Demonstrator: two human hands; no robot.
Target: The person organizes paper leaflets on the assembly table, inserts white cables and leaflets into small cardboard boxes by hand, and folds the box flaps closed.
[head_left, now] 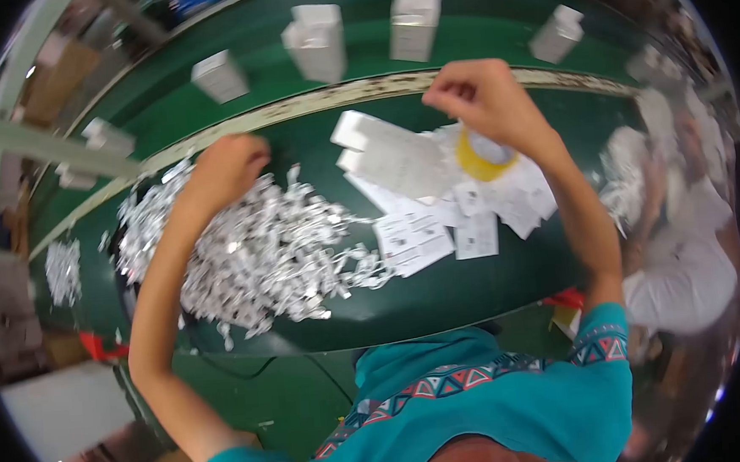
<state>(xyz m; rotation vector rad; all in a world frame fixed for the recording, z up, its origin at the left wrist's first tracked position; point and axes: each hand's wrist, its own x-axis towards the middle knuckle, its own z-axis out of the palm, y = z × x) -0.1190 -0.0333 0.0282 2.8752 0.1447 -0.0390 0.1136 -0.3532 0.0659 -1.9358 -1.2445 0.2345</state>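
Note:
My left hand is closed, its fingers curled, over the upper part of a big heap of small white and silvery pieces. Whatever it may hold is hidden. On the right, my right hand hovers above a yellow roll of tape, fingers bent together in a pinch. Nothing can be made out between its fingertips. Just left of the roll lies an unfilled-looking white carton with flaps sticking out, tilted on top of printed paper sheets.
Beyond a worn pale rail, several white boxes stand on a green belt, including one box at the back. A person in white sits at the right beside a whitish heap. Another small pile lies far left.

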